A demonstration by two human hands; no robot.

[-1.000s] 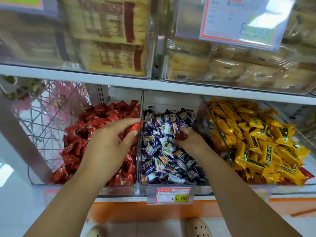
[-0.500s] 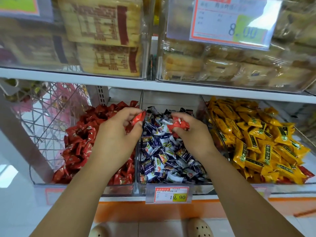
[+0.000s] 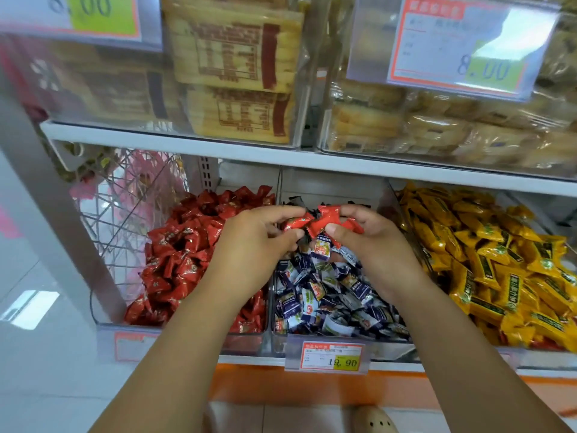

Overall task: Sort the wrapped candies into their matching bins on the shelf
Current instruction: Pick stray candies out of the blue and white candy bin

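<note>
Two red sweets are being held up over the middle bin (image 3: 390, 346) here. One red candy (image 3: 295, 222) is pinched by the left grip (image 3: 253, 242) between thumb and fingertips. A second red candy (image 3: 332, 217) is grasped by the right grip (image 3: 371, 242), fingers curled round it. The two wrappers are pretty much touching, right above the back of the blue-and-white candies (image 3: 327, 295) piled in that middle bin. A 19.90 price tag (image 3: 331, 357) is clipped to its front.

The heap of red candies (image 3: 187, 264) with matching wrappers is found in the bin just to the left. The yellow candies (image 3: 499, 264) are heaped in the bin on the right. All three bins are lined up side by side under the white shelf board (image 3: 249, 151). On top of that board, clear boxes of packed biscuits (image 3: 237, 67) are stacked, with an 8.00 tag (image 3: 462, 48) hung in front. A wire basket (image 3: 125, 207) can be made out at far left.
</note>
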